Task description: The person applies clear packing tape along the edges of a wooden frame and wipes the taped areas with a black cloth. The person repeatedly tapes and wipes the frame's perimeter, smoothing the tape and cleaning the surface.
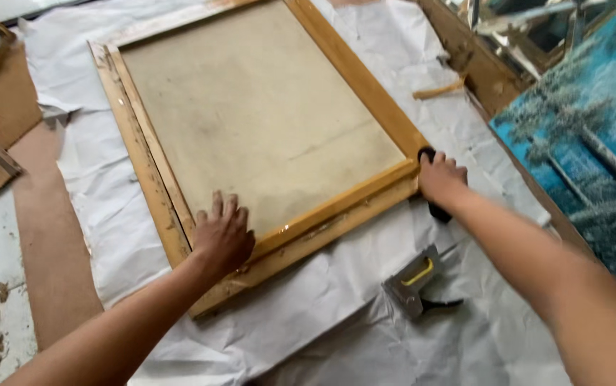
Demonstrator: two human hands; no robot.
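Observation:
A large wooden picture frame (365, 82) with a brown backing board (258, 114) lies face down on white paper (336, 300). My left hand (223, 234) rests flat, fingers spread, on the backing board at the frame's near edge. My right hand (440, 179) sits at the frame's near right corner, fingers curled around a black-handled tool (438, 210) that is mostly hidden by the hand.
A grey staple gun (415, 282) with a yellow lever lies on the paper near my right forearm. A blue painting (594, 143) lies at the right. A small wood stick (438, 89) lies beyond the frame. Brown boards (0, 107) sit at the left.

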